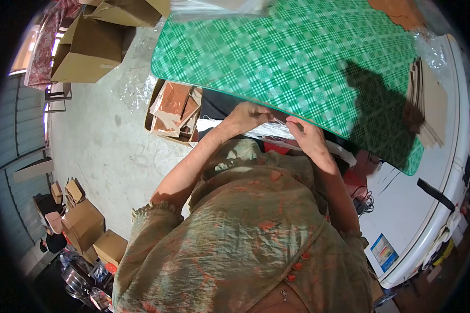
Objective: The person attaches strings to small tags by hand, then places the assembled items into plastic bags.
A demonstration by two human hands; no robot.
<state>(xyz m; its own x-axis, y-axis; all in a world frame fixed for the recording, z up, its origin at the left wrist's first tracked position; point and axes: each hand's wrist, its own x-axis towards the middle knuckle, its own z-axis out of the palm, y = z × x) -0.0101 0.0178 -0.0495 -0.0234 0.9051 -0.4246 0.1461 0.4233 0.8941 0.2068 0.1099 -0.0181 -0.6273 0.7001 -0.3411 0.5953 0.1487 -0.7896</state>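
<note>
A bundle of white strings [279, 131] lies across my lap, just below the edge of the green checked table [235, 57]. My left hand [248, 117] is over the bundle's left part, its fingers closed in a pinch on thin white string. To its right, my right hand [309, 136] has thumb and forefinger pinched together at the same strands. Both sets of fingertips are close to each other beside the table edge, which shades them. How many strands each hand grips is too fine to tell.
A carton of brown, shiny pieces [175, 109] stands left of my lap. Brown card strips [425, 104] rest at the table's right end, beside a white surface [402, 208]. Clear plastic sleeves [216, 8] lie at the far edge. Open cardboard boxes [91, 52] stand on the left.
</note>
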